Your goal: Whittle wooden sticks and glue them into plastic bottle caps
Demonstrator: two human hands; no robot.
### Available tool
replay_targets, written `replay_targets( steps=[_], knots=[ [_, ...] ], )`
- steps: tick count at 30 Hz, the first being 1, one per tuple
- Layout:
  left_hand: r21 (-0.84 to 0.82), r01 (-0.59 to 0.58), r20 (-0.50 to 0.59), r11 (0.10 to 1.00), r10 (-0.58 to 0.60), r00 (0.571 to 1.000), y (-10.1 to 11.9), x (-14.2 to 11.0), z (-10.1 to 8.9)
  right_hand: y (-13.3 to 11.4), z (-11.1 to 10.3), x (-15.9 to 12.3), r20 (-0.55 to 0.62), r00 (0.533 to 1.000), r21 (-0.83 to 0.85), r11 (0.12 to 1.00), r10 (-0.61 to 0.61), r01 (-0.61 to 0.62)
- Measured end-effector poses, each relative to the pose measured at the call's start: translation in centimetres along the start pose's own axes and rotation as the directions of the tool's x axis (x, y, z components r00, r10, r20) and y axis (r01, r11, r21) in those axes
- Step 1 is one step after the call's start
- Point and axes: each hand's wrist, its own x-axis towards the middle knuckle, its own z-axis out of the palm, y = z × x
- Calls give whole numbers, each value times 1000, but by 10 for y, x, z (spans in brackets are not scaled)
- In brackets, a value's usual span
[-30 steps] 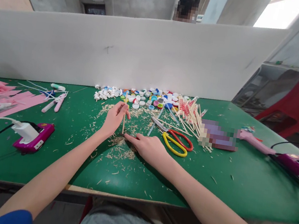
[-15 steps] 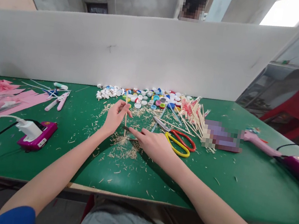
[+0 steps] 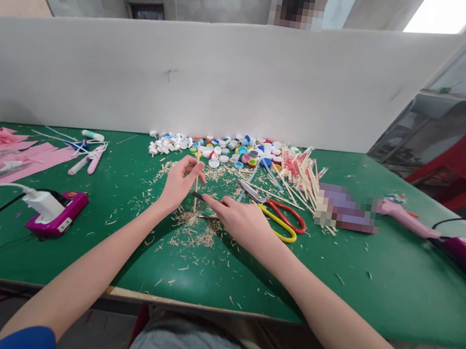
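In the head view, a thin wooden stick (image 3: pixel 195 203) is held nearly upright at the middle of the green surface (image 3: pixel 372 303). The stick is pinched between the thumb and fingers of the left hand (image 3: pixel 181 183), near its upper part; its lower end is directed down to a heap of pale shavings (image 3: pixel 200 237). A dark tool (image 3: pixel 198 195) is gripped by the right hand (image 3: pixel 237 220), with the index finger extended along it and the remaining fingers curled; its dark tip is positioned at the stick, just below the left hand. Whether the stick is touched by the tip cannot be told. A thin metallic edge (image 3: pixel 207 217) is seen beneath the right fingers.

Scissors (image 3: pixel 279 220) with one red and one yellow handle are placed just right of the right hand, with the blades directed to the far left. Loose wooden sticks (image 3: pixel 303 180) are piled beyond the scissors. Colored bottle caps (image 3: pixel 227 153) are gathered at the far side, with small white pieces (image 3: pixel 171 144) located to their left. At the left, a purple power strip (image 3: pixel 58 218) is fitted with a white plug (image 3: pixel 43 206). Pink sheets (image 3: pixel 41 156) are spread farther left.
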Motion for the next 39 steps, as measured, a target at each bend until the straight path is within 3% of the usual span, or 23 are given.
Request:
replay_targets(
  steps=[7, 39],
  knots=[
    [-21, 12, -5, 1000, -12, 1000, 0, 0, 1, -3, 1, 2, 27, 1000, -56, 998, -6, 8],
    [-2, 27, -28, 1000, -27, 999, -3, 0, 1, -3, -1, 1, 52, 999, -26, 1000, 6, -5]
  ],
)
